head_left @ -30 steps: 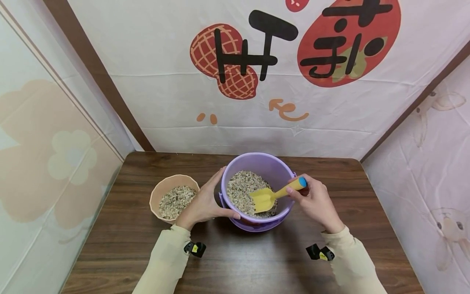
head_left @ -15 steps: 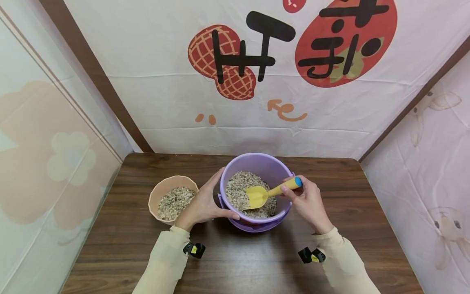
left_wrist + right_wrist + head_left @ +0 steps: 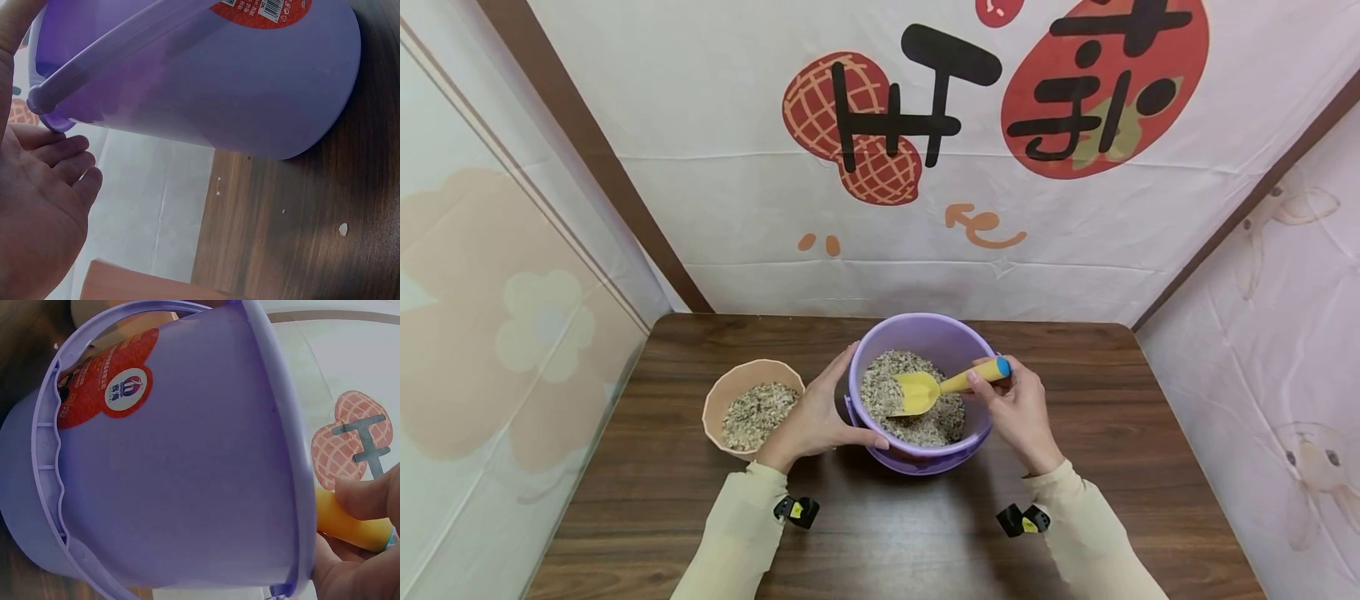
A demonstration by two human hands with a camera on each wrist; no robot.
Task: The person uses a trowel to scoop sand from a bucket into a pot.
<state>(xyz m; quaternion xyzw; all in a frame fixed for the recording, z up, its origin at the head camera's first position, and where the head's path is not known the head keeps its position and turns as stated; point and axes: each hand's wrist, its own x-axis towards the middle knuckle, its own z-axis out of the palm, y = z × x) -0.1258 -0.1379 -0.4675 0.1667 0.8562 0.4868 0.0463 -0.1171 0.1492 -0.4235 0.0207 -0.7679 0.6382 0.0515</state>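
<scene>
A purple bucket (image 3: 943,337) stands near the middle of the table, with coarse grey-beige grit (image 3: 880,379) inside. My left hand (image 3: 812,421) holds the bucket at its left side, thumb along the front of the rim and fingers farther back. In the left wrist view the smaller fingers (image 3: 69,159) bend loosely beside the bucket wall. My right hand (image 3: 1021,410) pinches the yellow, blue-tipped handle of a toy shovel (image 3: 917,393); its scoop lies in the grit. The handle (image 3: 356,525) shows beyond the rim in the right wrist view.
To the left, a peach bowl (image 3: 718,400) with similar grit (image 3: 760,412) stands close to my left wrist. Crumbs (image 3: 343,229) lie on the wooden table (image 3: 880,533). A printed cloth wall (image 3: 737,208) rises behind the table's back edge. The bucket's bail (image 3: 47,450) hangs down its front.
My right hand and the shovel have moved left, and the scoop has gone farther across the grit toward the bucket's left side. My left hand keeps its place on the bucket.
</scene>
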